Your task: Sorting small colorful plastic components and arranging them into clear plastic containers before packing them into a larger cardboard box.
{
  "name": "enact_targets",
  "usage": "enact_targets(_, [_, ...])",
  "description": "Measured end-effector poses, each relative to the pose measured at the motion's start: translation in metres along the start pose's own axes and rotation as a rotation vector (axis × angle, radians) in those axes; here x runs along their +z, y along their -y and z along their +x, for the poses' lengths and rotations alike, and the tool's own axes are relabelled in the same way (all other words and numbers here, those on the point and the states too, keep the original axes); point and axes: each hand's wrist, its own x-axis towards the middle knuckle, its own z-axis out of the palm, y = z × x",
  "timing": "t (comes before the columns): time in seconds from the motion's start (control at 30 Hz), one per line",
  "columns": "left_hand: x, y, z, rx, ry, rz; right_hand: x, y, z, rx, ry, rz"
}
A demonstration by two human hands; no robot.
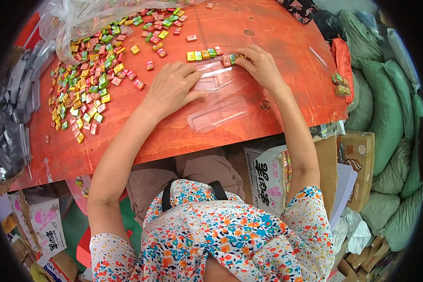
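My right hand (259, 66) pinches a short row of tiny coloured boxes (227, 60), red and green, over the upper right end of a clear plastic tray (216, 81). My left hand (174, 87) lies at the tray's left end, fingers curved and thumb apart, its fingertips touching or nearly touching the plastic. Just beyond the tray stands a short row of tiny boxes (205, 54) in yellow, green, orange and red. Closer to me, another clear tray (217, 115) lies flat on the table.
A large heap of tiny boxes (96, 80) covers the red table's (150, 136) left side, beside a clear bag (66, 28). Stacked plastic trays (16, 94) sit at far left. Two small bundles (341, 84) lie at the right edge. Green sacks (385, 103) and cartons (359, 164) stand right.
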Motion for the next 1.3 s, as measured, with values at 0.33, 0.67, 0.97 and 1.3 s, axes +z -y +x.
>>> enact_targets(0.33, [-0.008,0.000,0.004,-0.111,-0.134,-0.163,-0.008,0.009,0.006,-0.080,0.075,-0.076])
enact_targets(0.67, [0.014,-0.003,0.032,-0.332,0.041,-0.123,-0.008,0.005,0.001,-0.100,0.079,-0.064])
enact_targets(0.97, [0.032,0.015,0.049,-0.266,0.014,-0.063,0.003,-0.008,-0.003,0.025,-0.008,0.075])
enact_targets(1.3, [0.024,0.044,0.055,-0.368,-0.023,0.047,-0.002,0.020,0.047,0.017,0.059,-0.001])
